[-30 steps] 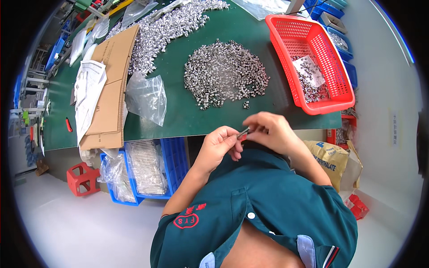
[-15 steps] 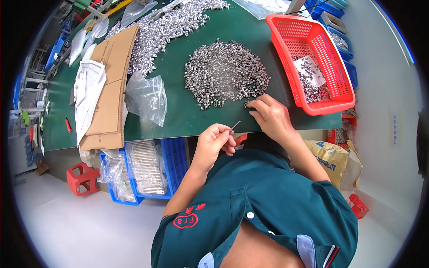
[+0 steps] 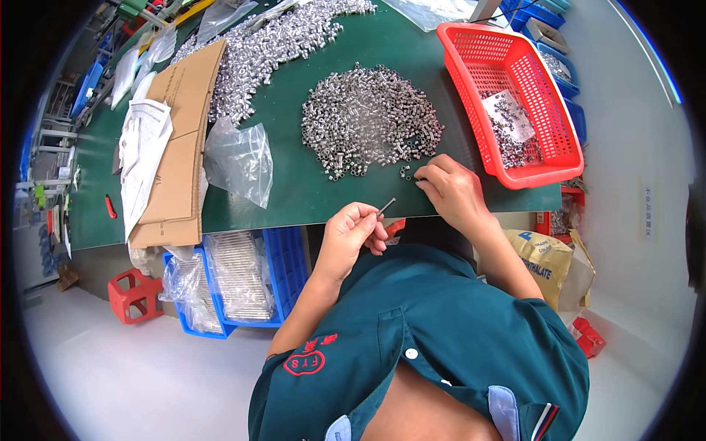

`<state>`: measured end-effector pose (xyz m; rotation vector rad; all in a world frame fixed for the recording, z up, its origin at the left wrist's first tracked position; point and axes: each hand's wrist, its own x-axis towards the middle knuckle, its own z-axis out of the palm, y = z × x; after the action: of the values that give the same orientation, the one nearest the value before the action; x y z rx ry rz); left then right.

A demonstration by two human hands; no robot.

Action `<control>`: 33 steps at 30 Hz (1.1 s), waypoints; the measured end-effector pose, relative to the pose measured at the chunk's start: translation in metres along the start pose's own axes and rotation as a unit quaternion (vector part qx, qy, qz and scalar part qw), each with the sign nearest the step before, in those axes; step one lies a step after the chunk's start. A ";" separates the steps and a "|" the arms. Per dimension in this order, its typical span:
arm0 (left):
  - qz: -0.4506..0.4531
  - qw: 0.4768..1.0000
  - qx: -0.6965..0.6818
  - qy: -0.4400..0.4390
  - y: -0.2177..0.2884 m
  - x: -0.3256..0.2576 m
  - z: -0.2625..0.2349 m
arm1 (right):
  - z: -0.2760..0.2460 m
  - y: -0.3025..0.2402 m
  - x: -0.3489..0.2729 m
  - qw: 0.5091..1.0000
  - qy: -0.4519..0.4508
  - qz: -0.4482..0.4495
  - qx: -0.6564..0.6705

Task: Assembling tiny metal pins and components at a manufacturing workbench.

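Your left hand is at the near edge of the green table, its fingers curled and its thumb and forefinger pinched on a thin metal pin, which slants up toward the far right with its headed end free. Your right hand is over the table to the right of the pin, fingers bent and tips drawn close together; you may have a small piece between them, but it is too small to tell. Just left of those fingertips lie a few loose metal rings, apart from the broad pile of small metal rings beyond them. On your right stands a red perforated basket with small metal pieces and a white paper inside. A bigger spread of shiny metal parts covers the far left of the table. Nearer on that side are a clear plastic bag, a folded cardboard sheet and white papers, with a small red tool farther left. Below the table's near edge, blue bins sit on your left and a yellow sack on your right.
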<state>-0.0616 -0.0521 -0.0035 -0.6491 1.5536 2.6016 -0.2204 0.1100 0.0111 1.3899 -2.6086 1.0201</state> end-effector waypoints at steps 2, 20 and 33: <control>0.003 1.000 -0.001 0.002 -0.001 0.000 0.000 | 0.002 0.003 -0.001 1.000 0.016 -0.010 0.002; 0.027 0.998 0.057 0.009 0.001 0.000 0.013 | 0.002 -0.019 -0.010 0.639 -0.142 0.338 0.676; 0.054 0.992 0.113 0.035 0.002 -0.003 0.016 | 0.001 -0.019 -0.013 0.624 -0.159 0.322 0.694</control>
<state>-0.0646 -0.0387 0.0064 -0.6595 1.9187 2.4464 -0.1979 0.1120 0.0171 0.3350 -2.2381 3.6398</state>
